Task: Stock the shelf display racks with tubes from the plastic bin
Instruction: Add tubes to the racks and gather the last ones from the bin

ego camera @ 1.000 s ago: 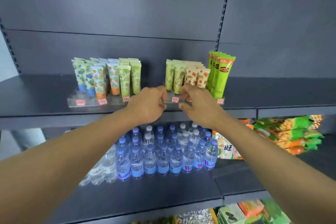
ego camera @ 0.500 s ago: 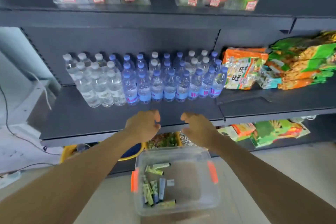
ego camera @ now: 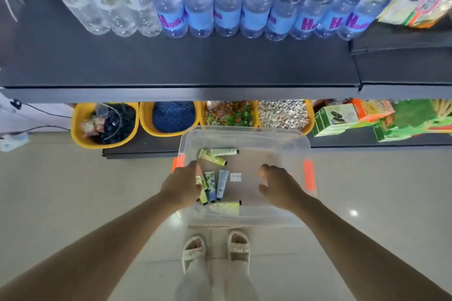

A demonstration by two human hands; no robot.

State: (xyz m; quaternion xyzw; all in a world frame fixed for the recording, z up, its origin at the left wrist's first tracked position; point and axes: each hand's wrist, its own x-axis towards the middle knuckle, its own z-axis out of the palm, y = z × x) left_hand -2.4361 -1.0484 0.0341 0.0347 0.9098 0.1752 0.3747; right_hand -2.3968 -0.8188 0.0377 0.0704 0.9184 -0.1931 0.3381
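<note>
A clear plastic bin [ego camera: 274, 139] with orange latches sits on the floor below me. Several small tubes lie in its left half, among them a blue one [ego camera: 222, 183] and a yellow-green one [ego camera: 225, 208]. My left hand [ego camera: 182, 186] hovers over the bin's left side, fingers curled down above the tubes, holding nothing that I can see. My right hand [ego camera: 278, 188] hangs over the bin's right half with fingers apart and empty. The display racks are out of view.
A dark shelf [ego camera: 171, 68] juts out above the bin, lined with water bottles [ego camera: 225, 7]. Yellow tubs [ego camera: 107, 124] of loose goods and green boxes [ego camera: 335, 120] stand on the bottom shelf. My sandalled feet [ego camera: 215, 249] are just behind the bin.
The view has swung down from the upper shelf racks to the bin. Both hands have dropped from the racks to just over the bin's inside.
</note>
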